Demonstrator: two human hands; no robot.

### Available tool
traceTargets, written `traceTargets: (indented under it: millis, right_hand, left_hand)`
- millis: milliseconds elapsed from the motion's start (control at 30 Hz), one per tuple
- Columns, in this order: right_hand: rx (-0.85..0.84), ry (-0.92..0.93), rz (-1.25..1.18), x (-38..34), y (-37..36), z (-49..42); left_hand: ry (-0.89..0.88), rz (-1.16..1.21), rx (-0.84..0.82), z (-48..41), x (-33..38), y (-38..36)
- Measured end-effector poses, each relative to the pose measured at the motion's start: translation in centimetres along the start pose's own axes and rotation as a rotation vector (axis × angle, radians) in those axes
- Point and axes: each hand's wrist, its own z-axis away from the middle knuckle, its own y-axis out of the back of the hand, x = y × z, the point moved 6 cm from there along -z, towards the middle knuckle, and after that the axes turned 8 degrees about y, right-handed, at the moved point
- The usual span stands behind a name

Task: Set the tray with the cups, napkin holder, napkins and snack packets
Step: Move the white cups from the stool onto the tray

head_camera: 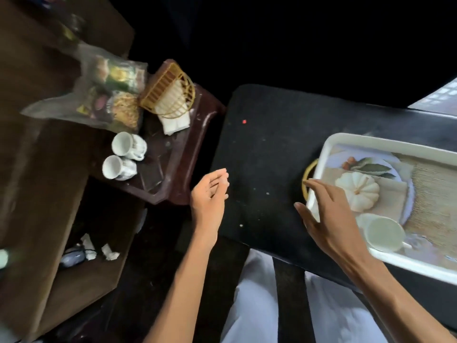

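Observation:
A white tray [332, 142] with a printed pumpkin picture and a gold handle [308, 175] lies on the black table at the right. My right hand [329, 216] hovers over its left rim, fingers spread, holding nothing. My left hand [210, 196] floats empty between the two tables, fingers loosely curled. On the dark red side table at the left lie two white cups [128, 146] [118, 167] on their sides, a gold wire napkin holder [170, 92] over white napkins [175, 122], and a clear bag of snack packets [111, 95].
The black table [267, 154] carries small specks. The dark red side table [183, 154] has a raised rim. A brown wooden cabinet [44, 169] stands at the left with crumpled paper on its lower shelf. My light trousers show at the bottom.

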Motion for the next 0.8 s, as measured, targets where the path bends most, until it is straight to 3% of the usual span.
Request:
traceTargets:
  millis: [233,400,633,800]
  right_hand:
    - [-0.199,0.17,0.165,-9.8,-7.1,-6.4]
    - [-0.25,0.25,0.132,-17.0,-11.5,-10.1]
    - [-0.337,0.326,0.077,-24.2,-17.3,-14.3]
    - [-0.415,0.335,0.046,-26.8,-20.8,-15.7]
  left_hand:
    - [-0.083,0.024,0.27,-5.0,0.7,11.4]
    - [-0.167,-0.012,0.387,-7.4,1.7,18.1]
    - [-0.241,-0.087,0.458,-11.0,1.8,24.2]
    - [-0.176,-0.07,0.431,-14.3,0.7,25.6]
